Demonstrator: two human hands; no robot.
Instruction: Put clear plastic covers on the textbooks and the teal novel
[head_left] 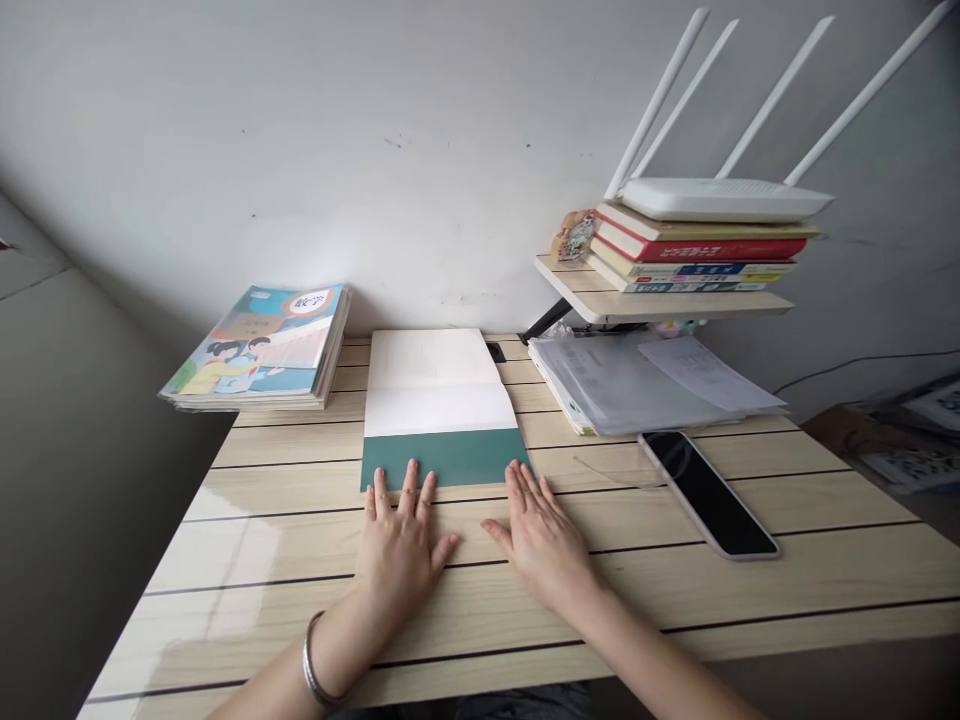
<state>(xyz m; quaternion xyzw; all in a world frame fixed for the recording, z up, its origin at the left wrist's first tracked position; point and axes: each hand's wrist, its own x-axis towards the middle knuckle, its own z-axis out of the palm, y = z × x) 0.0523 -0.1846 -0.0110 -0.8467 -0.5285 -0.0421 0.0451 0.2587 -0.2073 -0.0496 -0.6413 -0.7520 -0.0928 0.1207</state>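
Observation:
A sheet or thin booklet [439,385], white above with a dark green band along its near side, lies flat in the middle of the wooden desk. My left hand [403,545] is palm down with its fingers spread, the fingertips on the lower left part of the green band. Flat on the desk at the band's lower right corner rests my right hand [544,535], fingers stretched forward and the thumb out to the side. Neither hand holds anything.
A stack of textbooks [262,345] sits at the back left. Plastic folders with papers [622,385] lie at the back right, below a small shelf [660,302] bearing books [705,250] and a white router [727,200]. A phone [712,495] lies on the right.

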